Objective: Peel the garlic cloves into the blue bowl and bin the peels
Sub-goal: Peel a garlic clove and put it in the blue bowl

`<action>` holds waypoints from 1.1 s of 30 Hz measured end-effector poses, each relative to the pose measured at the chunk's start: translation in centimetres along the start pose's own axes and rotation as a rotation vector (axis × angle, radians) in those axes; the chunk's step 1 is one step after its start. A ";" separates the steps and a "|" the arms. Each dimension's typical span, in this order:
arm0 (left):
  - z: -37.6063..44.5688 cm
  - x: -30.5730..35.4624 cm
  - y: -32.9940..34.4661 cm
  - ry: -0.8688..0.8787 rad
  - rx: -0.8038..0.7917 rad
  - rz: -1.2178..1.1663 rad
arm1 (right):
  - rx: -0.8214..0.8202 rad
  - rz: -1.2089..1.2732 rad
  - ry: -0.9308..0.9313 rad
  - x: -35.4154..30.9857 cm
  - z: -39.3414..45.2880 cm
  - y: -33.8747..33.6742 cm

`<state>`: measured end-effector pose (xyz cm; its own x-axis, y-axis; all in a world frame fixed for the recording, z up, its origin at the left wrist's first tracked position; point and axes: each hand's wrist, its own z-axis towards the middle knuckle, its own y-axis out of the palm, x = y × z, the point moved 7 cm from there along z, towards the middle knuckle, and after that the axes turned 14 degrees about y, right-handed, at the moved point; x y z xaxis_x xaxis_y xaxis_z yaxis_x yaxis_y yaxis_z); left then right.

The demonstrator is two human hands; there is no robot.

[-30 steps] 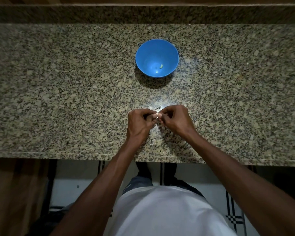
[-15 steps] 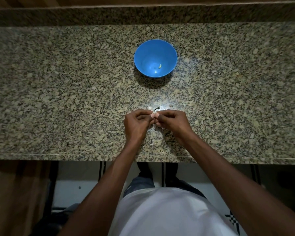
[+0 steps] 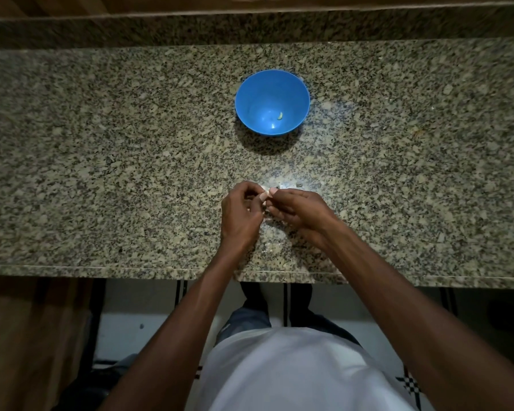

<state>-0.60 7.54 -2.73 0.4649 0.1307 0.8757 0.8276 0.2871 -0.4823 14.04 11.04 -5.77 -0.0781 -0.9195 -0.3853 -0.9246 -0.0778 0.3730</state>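
A blue bowl (image 3: pixel 272 84) stands on the granite counter ahead of me, with one pale peeled clove (image 3: pixel 279 115) lying inside it. Nearer the front edge, my left hand (image 3: pixel 241 213) and my right hand (image 3: pixel 300 210) meet fingertip to fingertip. Both pinch a small pale garlic clove (image 3: pixel 266 194) between them, just above the counter. Most of the clove is hidden by my fingers. Small pale bits of peel (image 3: pixel 272 247) lie on the stone under and beyond my hands, hard to tell from the speckles.
The speckled granite counter (image 3: pixel 101 173) runs the full width, with a raised back ledge (image 3: pixel 250 28) behind the bowl. Its front edge (image 3: pixel 131 269) is close to my body. Below it are a tiled floor and a wooden panel (image 3: pixel 27 336) at left.
My hands stay together on the clove, with the fingers shifting slightly. The view has drifted a little; the bowl and its clove have not moved.
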 end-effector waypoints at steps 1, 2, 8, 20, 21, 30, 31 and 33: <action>0.1 0.2 0.1 0.042 -0.039 0.021 | -0.018 -0.022 0.021 -0.3 0.1 -0.1; 0.3 0.5 0.2 0.088 -0.071 0.045 | -0.034 -0.045 0.039 -0.6 0.2 -0.3; 0.7 1.6 -0.1 0.267 -0.112 0.109 | -0.097 -0.225 -0.016 -2.7 0.4 -0.2; -1.1 0.0 -0.7 0.037 -0.051 -0.124 | -0.092 -0.046 -0.011 -0.5 0.5 -0.2; -1.3 -0.1 -0.7 0.020 -0.043 -0.122 | -0.084 -0.039 -0.017 -0.3 0.5 -0.2; -2.0 -1.2 -1.5 -0.014 0.000 -0.010 | 0.056 -0.129 -0.107 -0.7 -0.1 -1.5; -2.0 -1.0 -1.4 0.003 -0.007 0.005 | 0.052 -0.141 -0.123 -0.8 -0.3 -1.5; -1.9 -0.7 -1.2 0.024 -0.003 0.034 | 0.053 -0.177 -0.154 -0.9 -0.6 -1.3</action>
<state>-1.30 5.32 -2.80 0.5004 0.1174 0.8578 0.8119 0.2805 -0.5120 15.52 11.71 -5.43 0.0348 -0.8232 -0.5667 -0.9470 -0.2084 0.2445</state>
